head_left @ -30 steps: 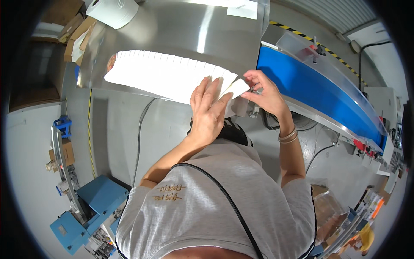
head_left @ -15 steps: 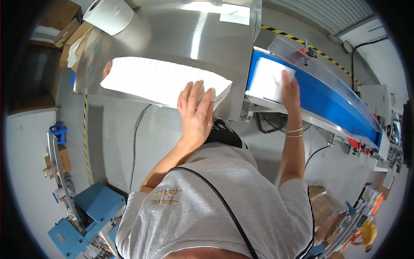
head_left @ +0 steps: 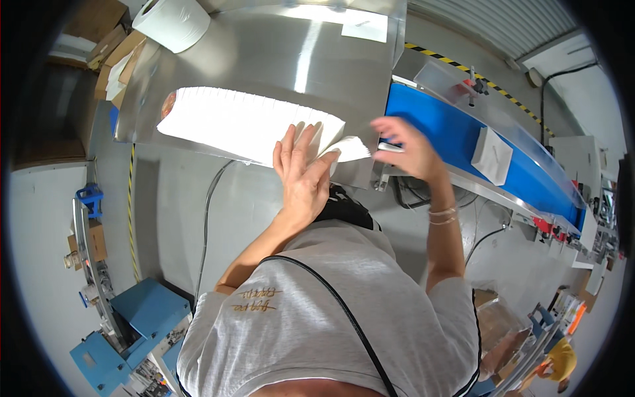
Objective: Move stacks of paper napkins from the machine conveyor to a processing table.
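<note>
A long row of thin white packets (head_left: 225, 119), stood tightly together, lies along the near edge of the steel table (head_left: 264, 53). At its right end my left hand (head_left: 301, 175) rests with fingers over the row. Its thumb is against one white packet (head_left: 352, 149) that leans away to the right from the others. My right hand (head_left: 410, 149), slightly blurred, is open with nothing seen in it, between that packet and the blue conveyor belt (head_left: 436, 116). Farther along the belt sits a single white packet (head_left: 493, 157), apart from both hands.
A large white roll (head_left: 173, 25) stands at the table's far left, beside cardboard boxes (head_left: 109, 73). A white paper (head_left: 365, 26) lies at the table's back. A clear guard (head_left: 509, 112) runs along the belt's far side. A black cable (head_left: 206, 225) hangs to the floor.
My right hand has let go of a white packet and come back left toward the row. That packet has travelled right along the belt. My left thumb has parted another packet from the row's end.
</note>
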Available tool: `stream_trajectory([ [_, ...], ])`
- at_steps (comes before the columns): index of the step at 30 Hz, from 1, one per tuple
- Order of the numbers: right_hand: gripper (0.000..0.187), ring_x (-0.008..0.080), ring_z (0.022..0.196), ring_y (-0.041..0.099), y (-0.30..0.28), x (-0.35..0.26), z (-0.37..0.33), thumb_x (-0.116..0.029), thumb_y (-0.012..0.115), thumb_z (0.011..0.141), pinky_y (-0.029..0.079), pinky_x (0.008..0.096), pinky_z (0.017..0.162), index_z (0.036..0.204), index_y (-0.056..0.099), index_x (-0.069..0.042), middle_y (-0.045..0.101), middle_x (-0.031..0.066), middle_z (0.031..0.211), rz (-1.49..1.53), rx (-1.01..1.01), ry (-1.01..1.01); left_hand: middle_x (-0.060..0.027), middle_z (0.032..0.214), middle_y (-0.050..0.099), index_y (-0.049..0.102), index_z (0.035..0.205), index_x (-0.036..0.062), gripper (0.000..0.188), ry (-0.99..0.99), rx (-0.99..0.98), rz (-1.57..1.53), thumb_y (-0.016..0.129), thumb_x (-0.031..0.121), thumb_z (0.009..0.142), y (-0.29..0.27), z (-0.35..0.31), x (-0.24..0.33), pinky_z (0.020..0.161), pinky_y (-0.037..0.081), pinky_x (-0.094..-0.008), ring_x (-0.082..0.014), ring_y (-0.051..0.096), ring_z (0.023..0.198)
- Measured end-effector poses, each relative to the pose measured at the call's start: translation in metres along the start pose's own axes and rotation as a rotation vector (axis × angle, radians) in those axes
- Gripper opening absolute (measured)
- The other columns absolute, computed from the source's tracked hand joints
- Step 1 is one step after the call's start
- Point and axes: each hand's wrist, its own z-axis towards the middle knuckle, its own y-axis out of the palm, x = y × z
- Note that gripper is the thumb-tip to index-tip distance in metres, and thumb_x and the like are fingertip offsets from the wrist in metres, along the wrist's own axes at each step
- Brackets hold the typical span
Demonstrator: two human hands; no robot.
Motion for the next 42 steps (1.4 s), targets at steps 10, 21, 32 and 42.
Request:
stream_trajectory([
  [10,0.035,0.0136,0.076,0.056,-0.015,0.052,0.005,-0.032,0.061,0.092,0.049,0.0303,0.074,0.097,0.057,0.002,0.063,0.0092,0.088,-0.011,0.487,0.349,-0.0182,0.139,0.042,0.066,0.114,0.0101,0.034,-0.098,0.054,0.069,0.069,0.006,0.080,-0.004,0.003,-0.016,0.105,0.028,-0.0505,-0.0401,0.034,0.130],
  [21,0.050,0.0257,0.097,0.060,-0.034,0.053,-0.019,-0.016,0.077,0.074,0.050,0.0375,0.081,0.118,0.056,-0.008,0.060,0.0102,0.113,-0.341,0.433,0.103,-0.0138,0.139,0.045,0.071,0.102,0.0128,0.027,-0.062,0.021,0.083,0.067,0.001,0.078,-0.005,0.006,-0.012,0.108,0.020,-0.0525,-0.0385,0.032,0.134],
  [32,0.032,0.0090,0.088,0.058,0.016,0.035,0.026,-0.015,0.068,0.087,0.049,0.0261,0.078,0.112,0.053,-0.001,0.062,0.0022,0.097,0.293,0.099,0.239,-0.0172,0.144,0.037,0.063,0.117,0.0136,0.037,-0.153,0.064,0.046,0.066,0.008,0.081,-0.010,0.010,-0.016,0.108,0.021,-0.0528,-0.0429,0.025,0.136],
  [42,0.062,0.0357,0.102,0.058,-0.052,0.088,-0.030,-0.032,0.076,0.075,0.046,0.0429,0.089,0.121,0.053,0.001,0.058,0.0192,0.118,-1.119,0.922,0.354,-0.0157,0.140,0.043,0.070,0.105,0.0122,0.029,-0.126,0.038,0.069,0.067,0.001,0.079,-0.010,0.009,-0.022,0.108,0.023,-0.0517,-0.0392,0.030,0.134],
])
